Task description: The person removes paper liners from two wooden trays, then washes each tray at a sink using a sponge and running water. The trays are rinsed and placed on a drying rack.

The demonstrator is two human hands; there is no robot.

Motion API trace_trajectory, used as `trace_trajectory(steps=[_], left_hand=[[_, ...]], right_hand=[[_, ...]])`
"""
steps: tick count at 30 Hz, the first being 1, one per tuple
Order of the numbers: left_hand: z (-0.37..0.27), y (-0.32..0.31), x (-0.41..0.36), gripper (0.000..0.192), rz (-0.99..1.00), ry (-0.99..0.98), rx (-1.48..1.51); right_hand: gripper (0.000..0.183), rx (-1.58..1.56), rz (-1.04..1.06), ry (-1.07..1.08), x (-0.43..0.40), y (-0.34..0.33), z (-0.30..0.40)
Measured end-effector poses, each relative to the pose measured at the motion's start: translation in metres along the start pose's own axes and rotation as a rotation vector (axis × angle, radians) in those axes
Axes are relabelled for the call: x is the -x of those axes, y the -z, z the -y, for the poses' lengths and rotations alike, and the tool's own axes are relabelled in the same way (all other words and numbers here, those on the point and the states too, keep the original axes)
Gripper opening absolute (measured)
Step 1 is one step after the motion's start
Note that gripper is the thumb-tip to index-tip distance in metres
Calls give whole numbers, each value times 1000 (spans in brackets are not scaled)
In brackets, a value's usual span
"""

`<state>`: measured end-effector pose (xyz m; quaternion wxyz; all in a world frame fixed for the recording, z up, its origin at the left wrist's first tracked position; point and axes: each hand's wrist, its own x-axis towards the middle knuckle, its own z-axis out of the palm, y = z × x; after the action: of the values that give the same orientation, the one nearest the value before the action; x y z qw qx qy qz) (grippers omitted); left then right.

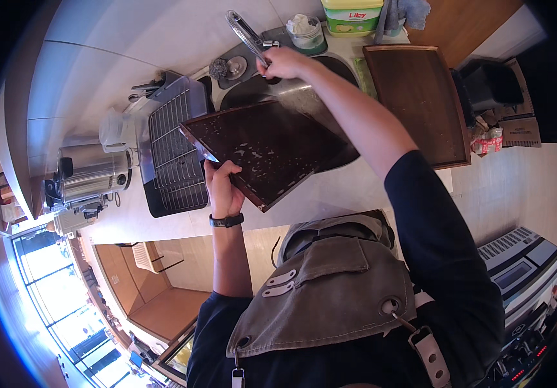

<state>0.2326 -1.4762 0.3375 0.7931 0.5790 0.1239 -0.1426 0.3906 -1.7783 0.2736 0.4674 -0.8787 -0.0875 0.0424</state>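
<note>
My left hand (224,189) grips a dark brown wooden tray (273,150) by its near left edge. The tray is tilted over the sink (302,92), and drops of water or suds dot its surface. Above the basin, my right hand (284,63) is closed around the spout end of a coiled chrome faucet (244,31). Water spray runs from under that hand towards the tray's far side. A second brown wooden tray (419,102) lies on the counter to the right of the sink.
A dish rack (179,145) stands left of the sink. Behind the basin are a steel scrubber (218,69), a plastic jar (303,36) with white contents and a Liby tub (352,17). A green cloth (366,77) lies at the sink's right edge. A steel urn (94,169) sits far left.
</note>
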Motion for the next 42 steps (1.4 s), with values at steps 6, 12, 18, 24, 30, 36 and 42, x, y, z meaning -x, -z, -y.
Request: trace_trajectory(steps=[6,12,18,24,30,36,42], left_hand=[[-30,7,7,52,54,17,-72],[-71,3,19,56,184,-177,-331],[-102,-6,20,61,396,-459,-980],[-94,-28,23,52,550,-558,-1335],[-61,-40,25,47,821,-831,-1531],[-19,-23,-3,36,925,-1092,-1577],[-5,19,-10,34,467,-1115,-1588]], right_hand=[[19,-217,197,149,-5,11,-19],[19,-56,110,131,11,55,-33],[20,-24,133,96,20,80,-31],[20,-63,230,13,14,84,-40],[19,-238,363,-162,14,83,-28],[18,-334,273,-129,17,68,-31],[16,-222,150,60,9,47,-38]])
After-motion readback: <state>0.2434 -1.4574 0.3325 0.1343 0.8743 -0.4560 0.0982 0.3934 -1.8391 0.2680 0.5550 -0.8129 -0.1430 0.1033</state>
